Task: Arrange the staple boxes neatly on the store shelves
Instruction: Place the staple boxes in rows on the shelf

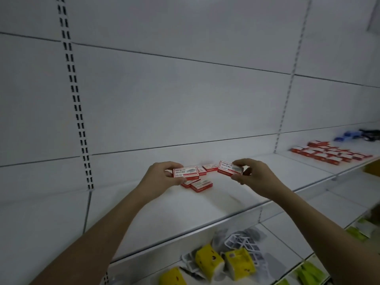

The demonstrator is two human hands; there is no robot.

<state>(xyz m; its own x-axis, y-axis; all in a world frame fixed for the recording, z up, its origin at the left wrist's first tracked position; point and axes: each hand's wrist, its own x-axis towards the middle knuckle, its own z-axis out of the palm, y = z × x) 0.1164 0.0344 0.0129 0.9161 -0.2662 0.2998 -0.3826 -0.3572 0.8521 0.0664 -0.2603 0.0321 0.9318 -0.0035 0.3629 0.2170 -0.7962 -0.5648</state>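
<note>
My left hand (pixel 159 178) grips a red-and-white staple box (pixel 185 172) just above the white shelf (pixel 216 204). My right hand (pixel 254 174) holds a second staple box (pixel 230 168), tilted, slightly higher and to the right. Between and under the two hands, several loose staple boxes (pixel 200 185) lie scattered on the shelf, some partly hidden by the box in my left hand. Farther right on the same shelf, a neat block of staple boxes (pixel 331 154) lies in rows.
Blue and dark items (pixel 353 134) sit behind the neat block at the far right. On the lower shelf are yellow packs (pixel 224 262) and white-and-grey packets (pixel 244 241), with green packs (pixel 308 272) at bottom right. A slotted upright (pixel 76 99) runs down the back panel on the left.
</note>
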